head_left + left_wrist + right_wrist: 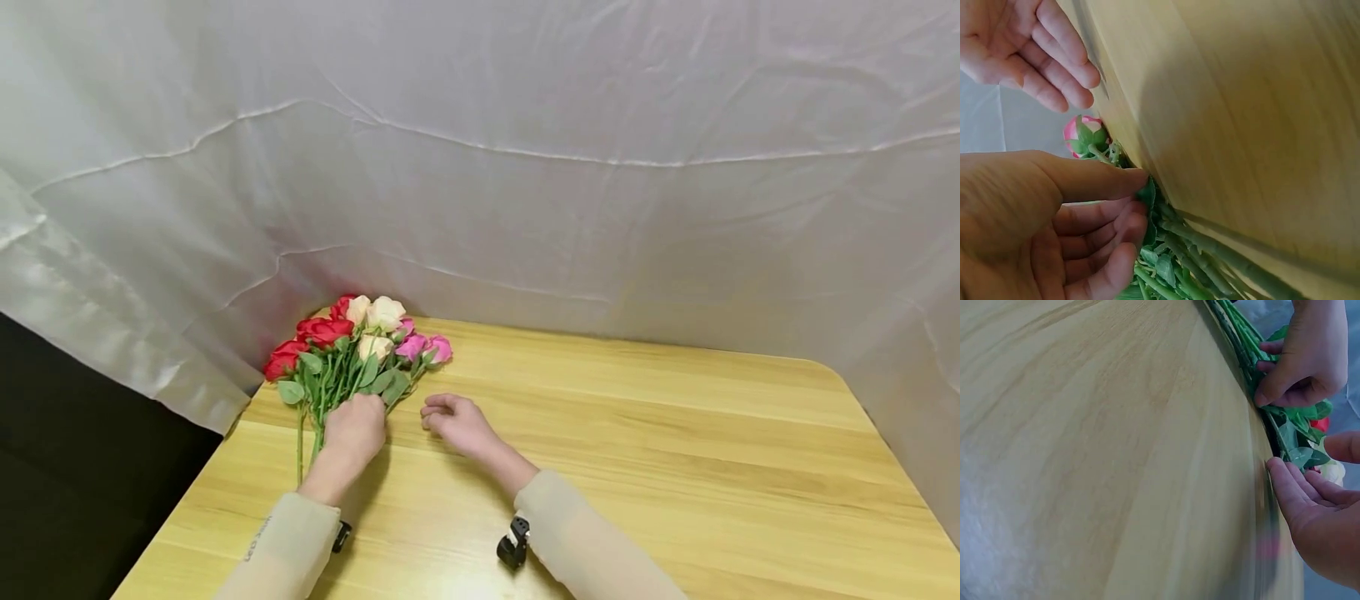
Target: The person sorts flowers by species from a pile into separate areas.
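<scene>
A bunch of roses lies at the table's far left, with red roses (324, 332), cream roses (386, 313) and pink roses (438, 349) on long green stems (1229, 250). My left hand (356, 429) is over the upper stems. Its thumb and curled fingertips pinch a green leaf (1150, 206) and stem at the bunch's near side. To the right of the bunch, my right hand (459, 425) hovers just above the table, fingers loosely extended and holding nothing. In the right wrist view its fingertips (1277, 467) appear close to the leaves.
The wooden table (637, 450) has a rounded far right corner. A pale grey curtain (525, 225) hangs behind it and along the left side. Black camera mounts (513, 543) are strapped at both sleeves.
</scene>
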The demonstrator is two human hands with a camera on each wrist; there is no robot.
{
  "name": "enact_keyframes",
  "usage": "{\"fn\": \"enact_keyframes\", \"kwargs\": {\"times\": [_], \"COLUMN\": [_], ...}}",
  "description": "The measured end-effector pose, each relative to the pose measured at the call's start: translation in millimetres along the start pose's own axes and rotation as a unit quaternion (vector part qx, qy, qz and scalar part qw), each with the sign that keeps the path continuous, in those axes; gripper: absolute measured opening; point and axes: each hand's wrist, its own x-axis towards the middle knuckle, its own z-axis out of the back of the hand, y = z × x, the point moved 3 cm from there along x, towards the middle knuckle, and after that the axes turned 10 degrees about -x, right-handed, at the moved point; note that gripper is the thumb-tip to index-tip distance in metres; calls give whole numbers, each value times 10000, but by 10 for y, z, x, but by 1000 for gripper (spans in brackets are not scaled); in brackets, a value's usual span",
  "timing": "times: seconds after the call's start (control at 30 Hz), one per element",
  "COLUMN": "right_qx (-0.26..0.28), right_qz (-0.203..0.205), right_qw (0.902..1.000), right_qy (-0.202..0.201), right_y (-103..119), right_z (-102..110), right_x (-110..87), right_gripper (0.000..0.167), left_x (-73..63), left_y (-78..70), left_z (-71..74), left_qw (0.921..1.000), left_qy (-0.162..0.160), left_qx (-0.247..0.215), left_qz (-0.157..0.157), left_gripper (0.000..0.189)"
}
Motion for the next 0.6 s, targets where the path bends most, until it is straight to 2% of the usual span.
{"fn": "enact_keyframes", "kwargs": {"times": [0.17,0.4,0.6], "right_qx": [41,552,863], "right_qz": [-125,-216,-261], "right_qw": [9999,9982,9959], "right_qy": [16,-37,-112], "right_y": [-60,-129,-123], "right_z": [-47,-167,-197], "right_x": [58,147,197], "right_gripper": [43,41,38], "left_x": [25,107,194], "left_y": [37,97,106], "left_z": [-26,-121,-138], "left_qw": [9999,9995,9993], "left_qy": [-22,253,364], "left_qx": [136,204,96], "left_qz": [23,29,52], "left_gripper": [14,9,7]}}
